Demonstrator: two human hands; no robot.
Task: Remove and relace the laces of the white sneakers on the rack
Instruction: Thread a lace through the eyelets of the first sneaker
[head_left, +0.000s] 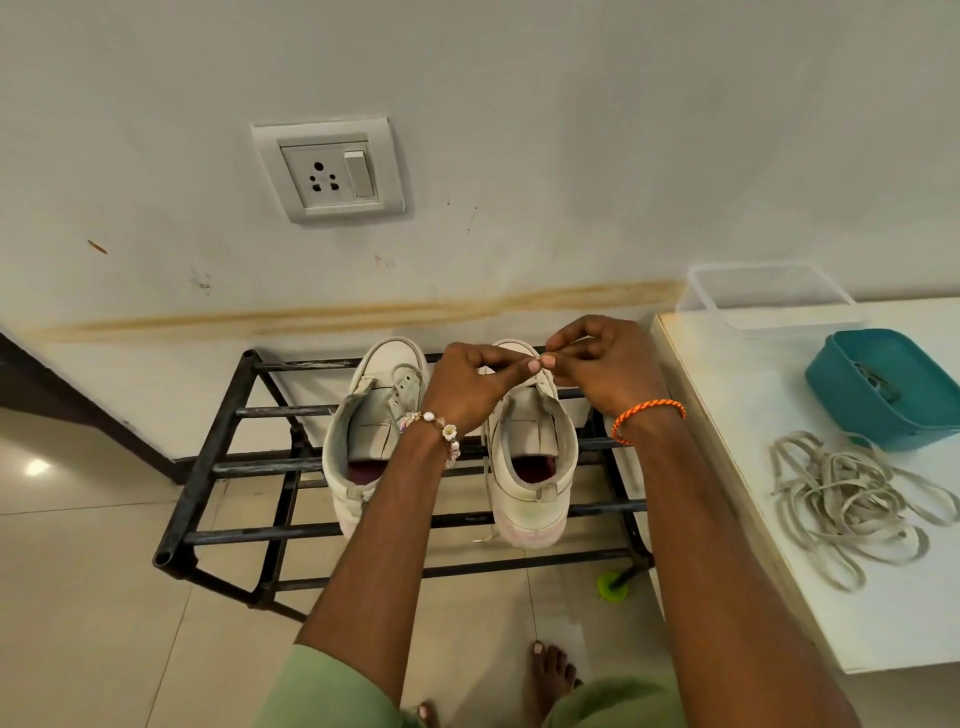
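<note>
Left hand (470, 387): fingers pinch lace (540, 358) over right sneaker (530, 467).
Right hand (605, 364): fingers pinch same lace.
Rack (228, 467): carries both sneakers.

Matt black metal rack (244, 465), glossy floor tiles (78, 597).

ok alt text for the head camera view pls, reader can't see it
A person's left hand and right hand meet above the right white sneaker, pinching a lace end between their fingertips. Both sneakers stand on a black metal rack; the left sneaker looks unlaced. Loose laces lie on a white table beside a teal container.
</note>
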